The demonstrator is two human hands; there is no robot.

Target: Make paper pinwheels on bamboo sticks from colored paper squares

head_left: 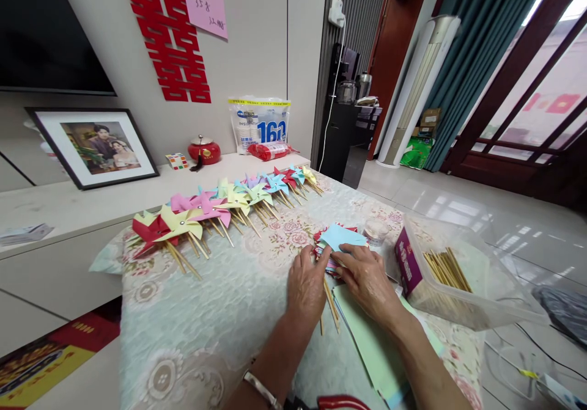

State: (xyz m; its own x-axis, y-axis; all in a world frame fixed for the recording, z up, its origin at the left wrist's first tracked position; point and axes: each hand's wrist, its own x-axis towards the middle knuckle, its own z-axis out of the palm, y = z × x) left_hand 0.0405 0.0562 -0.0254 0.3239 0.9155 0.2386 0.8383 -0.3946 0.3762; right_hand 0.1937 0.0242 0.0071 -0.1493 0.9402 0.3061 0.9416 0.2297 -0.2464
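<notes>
A stack of cut coloured paper squares [342, 236], light blue on top with red and other colours beneath, lies on the flowered tablecloth. My left hand [306, 285] is at its near left edge, fingers bent and thumb against the paper. From the right, my right hand [367, 272] grips the near edge, fingers on the blue sheet and thumb below. Several thin wooden sticks [331, 306] lie between my wrists. Under my right forearm are larger pale green paper sheets [367, 336]. A small round clear container [376, 231] stands just beyond my right hand.
Finished paper pinwheels [233, 199] on sticks line the table's far left edge. A clear plastic box [458, 303] with wooden sticks [447, 269] stands at the right. A red-handled tool [342, 402] lies at the near edge. Behind is a cabinet with a framed photo [73, 175].
</notes>
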